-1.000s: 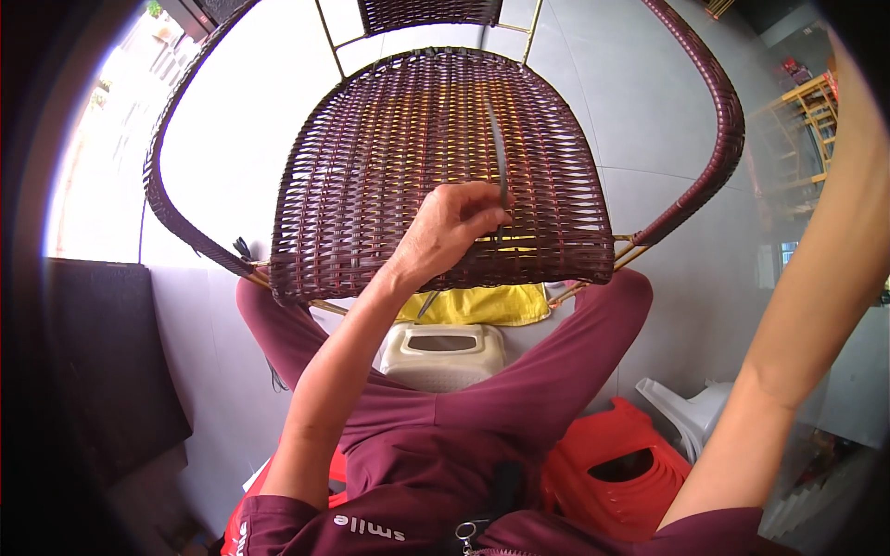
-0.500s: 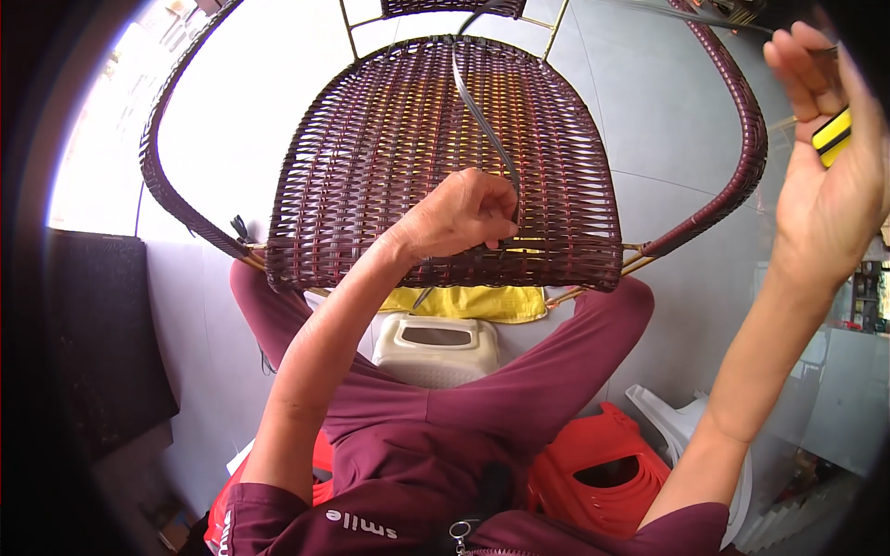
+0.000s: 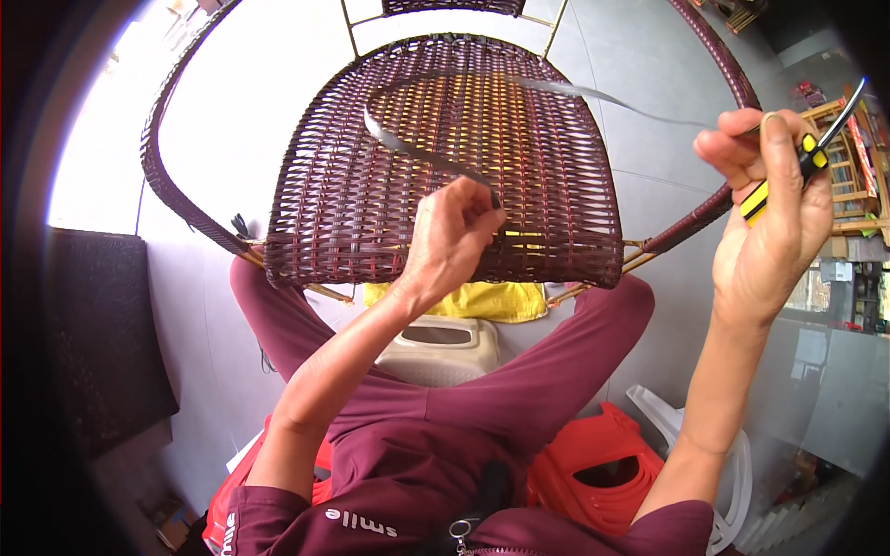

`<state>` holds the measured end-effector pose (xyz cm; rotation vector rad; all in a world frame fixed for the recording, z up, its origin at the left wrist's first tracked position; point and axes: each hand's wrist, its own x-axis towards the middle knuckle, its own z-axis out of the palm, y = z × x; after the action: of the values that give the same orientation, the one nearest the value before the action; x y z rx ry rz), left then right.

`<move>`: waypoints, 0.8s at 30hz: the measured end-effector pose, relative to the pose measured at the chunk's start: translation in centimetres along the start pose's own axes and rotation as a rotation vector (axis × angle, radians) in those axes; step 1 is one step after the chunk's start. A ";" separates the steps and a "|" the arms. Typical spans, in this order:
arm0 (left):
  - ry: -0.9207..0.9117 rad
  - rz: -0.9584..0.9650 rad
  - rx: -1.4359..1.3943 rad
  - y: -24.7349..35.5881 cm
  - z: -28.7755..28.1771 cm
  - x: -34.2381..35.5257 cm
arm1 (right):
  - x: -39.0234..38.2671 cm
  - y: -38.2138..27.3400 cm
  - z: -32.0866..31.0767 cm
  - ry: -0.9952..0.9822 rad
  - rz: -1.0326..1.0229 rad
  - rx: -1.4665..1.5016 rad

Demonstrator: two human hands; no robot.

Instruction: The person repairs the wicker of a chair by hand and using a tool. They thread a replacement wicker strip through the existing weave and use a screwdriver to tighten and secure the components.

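A brown wicker chair [image 3: 436, 167] stands before me, its woven seat toward me. My left hand [image 3: 452, 227] is pinched on a flat, dark grey weaving strip [image 3: 405, 146] close to the front of the seat. From there the strip loops left over the weave, then crosses right toward the fingertips of my right hand [image 3: 769, 218]. My right hand is raised beside the chair's right armrest [image 3: 718, 208]. Held in it is a yellow-and-black-handled tool [image 3: 756, 199] with a slim, slightly curved metal shaft pointing up and away. Whether those fingers also grip the strip I cannot tell.
Under the seat's front edge lie a yellow cloth or bag [image 3: 491, 302] and a beige plastic stool [image 3: 440, 352], between my knees. Red plastic stools [image 3: 593, 473] are beneath me. A dark panel [image 3: 107, 324] stands at left, wooden racks [image 3: 848, 199] at far right.
My right hand has come inward and lower, bringing the tool's metal shaft into view. The strip has swung into a loop across the seat. My left hand has shifted slightly left.
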<state>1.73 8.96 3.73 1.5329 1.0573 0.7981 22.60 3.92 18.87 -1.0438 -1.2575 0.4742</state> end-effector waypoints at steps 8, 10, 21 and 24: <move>-0.117 -0.003 0.290 2.3 -0.8 0.6 | -2.8 0.6 1.0 0.148 0.063 0.012; -0.108 -0.032 0.325 2.7 -0.2 0.5 | -3.1 0.7 1.1 0.155 0.049 0.009; -0.246 0.052 0.213 1.6 -0.6 1.4 | -3.7 1.7 1.2 0.094 0.049 0.043; -0.275 -0.024 -0.007 0.7 -1.2 0.8 | -4.1 2.0 1.4 0.133 0.066 0.062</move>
<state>1.10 10.10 4.66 1.5688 0.8668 0.5541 20.62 2.23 14.91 -1.0500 -1.0867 0.4837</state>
